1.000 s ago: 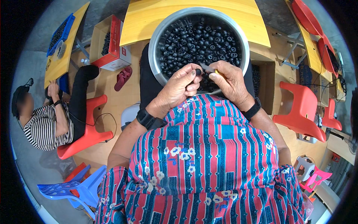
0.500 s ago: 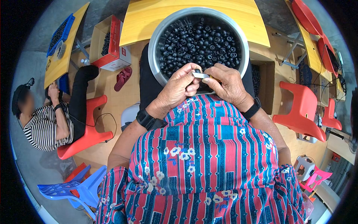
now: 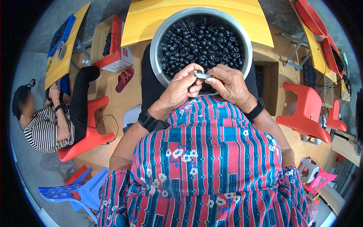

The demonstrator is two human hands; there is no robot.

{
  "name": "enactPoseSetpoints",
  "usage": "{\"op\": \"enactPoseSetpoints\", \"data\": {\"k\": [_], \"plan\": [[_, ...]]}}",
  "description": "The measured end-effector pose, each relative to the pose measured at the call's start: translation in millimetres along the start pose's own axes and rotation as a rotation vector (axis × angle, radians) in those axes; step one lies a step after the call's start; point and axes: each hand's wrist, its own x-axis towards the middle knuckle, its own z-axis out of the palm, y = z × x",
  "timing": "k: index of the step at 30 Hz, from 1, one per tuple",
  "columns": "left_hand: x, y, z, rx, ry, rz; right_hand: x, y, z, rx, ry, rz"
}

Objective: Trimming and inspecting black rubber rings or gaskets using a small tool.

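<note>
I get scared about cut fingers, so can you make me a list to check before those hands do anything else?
1. Black piece gripped: ok, it is pinched in the left hand.
2. Blade gripped: ok, it is in the right hand.
3. Skin well away from the blade: not ok, I'd say; its tip looks very close to the left hand.
4. Bowl firmly supported: cannot tell, its underside is hidden.
5. Other person out of the way: ok, seated well off to the left.
</note>
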Motion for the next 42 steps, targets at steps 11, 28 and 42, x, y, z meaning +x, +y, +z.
{"op": "enactPoseSetpoints", "data": {"k": [11,28,42], "plan": [[-2,1,4,-0.055,0.004,-0.03,5,16,3,0.036,0.072,0.248],[0,-2,1,-0.028,0.121,-0.001,5,-2,3,0.215,0.04,0.053],[0,-2,0,-0.155,0.159,0.008,3,-3,3,-0.079,0.0,-0.081]]}}
